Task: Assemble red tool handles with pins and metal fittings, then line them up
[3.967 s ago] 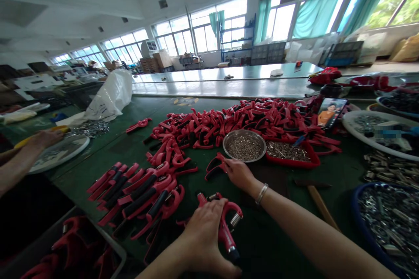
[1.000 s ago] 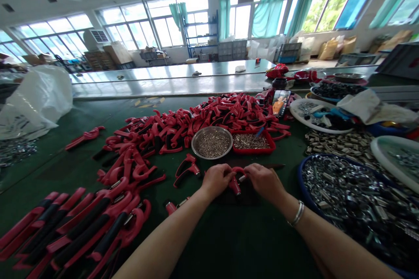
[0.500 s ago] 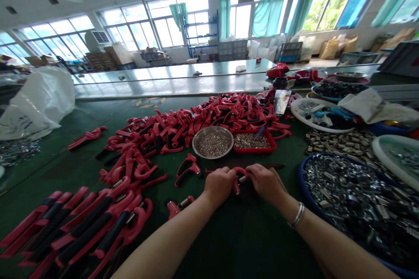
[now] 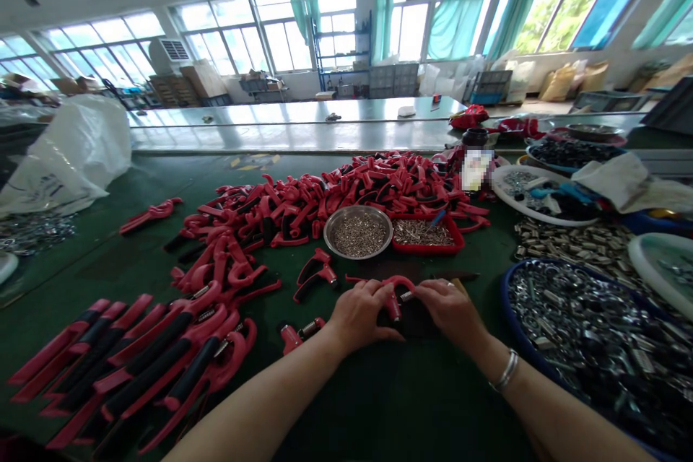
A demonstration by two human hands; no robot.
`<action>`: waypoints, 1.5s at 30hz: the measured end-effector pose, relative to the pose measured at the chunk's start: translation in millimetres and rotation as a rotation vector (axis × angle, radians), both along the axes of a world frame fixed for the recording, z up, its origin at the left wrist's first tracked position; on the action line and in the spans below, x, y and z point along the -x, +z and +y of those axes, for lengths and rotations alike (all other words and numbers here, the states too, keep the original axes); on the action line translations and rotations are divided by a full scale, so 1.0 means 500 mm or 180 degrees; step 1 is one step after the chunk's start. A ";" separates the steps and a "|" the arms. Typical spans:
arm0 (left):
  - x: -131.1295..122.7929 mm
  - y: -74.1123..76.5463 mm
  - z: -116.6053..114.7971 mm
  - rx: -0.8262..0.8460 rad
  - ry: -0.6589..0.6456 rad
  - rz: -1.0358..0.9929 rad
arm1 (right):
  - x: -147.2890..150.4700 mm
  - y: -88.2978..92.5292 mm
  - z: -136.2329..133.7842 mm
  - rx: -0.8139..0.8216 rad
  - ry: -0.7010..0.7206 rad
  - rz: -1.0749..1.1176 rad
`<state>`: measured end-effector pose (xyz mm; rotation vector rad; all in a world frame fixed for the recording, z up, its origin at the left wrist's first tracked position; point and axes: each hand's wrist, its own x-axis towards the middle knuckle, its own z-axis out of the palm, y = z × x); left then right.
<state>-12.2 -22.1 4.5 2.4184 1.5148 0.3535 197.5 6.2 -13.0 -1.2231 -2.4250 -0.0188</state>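
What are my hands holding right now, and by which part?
Your left hand and right hand together hold a red spring hand exerciser by its curved red arm, beside the small metal spring.

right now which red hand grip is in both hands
The red hand grip between the left hand and right hand, its spring showing; the others nearby lie loose on the green work surface.

Teal-curtained windows [image 4: 458, 16] along bright walls.
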 end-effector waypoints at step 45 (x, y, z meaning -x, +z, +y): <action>0.003 -0.008 0.002 0.0164 0.0311 -0.0249 | -0.121 0.067 -0.173 0.0676 -0.0764 0.0901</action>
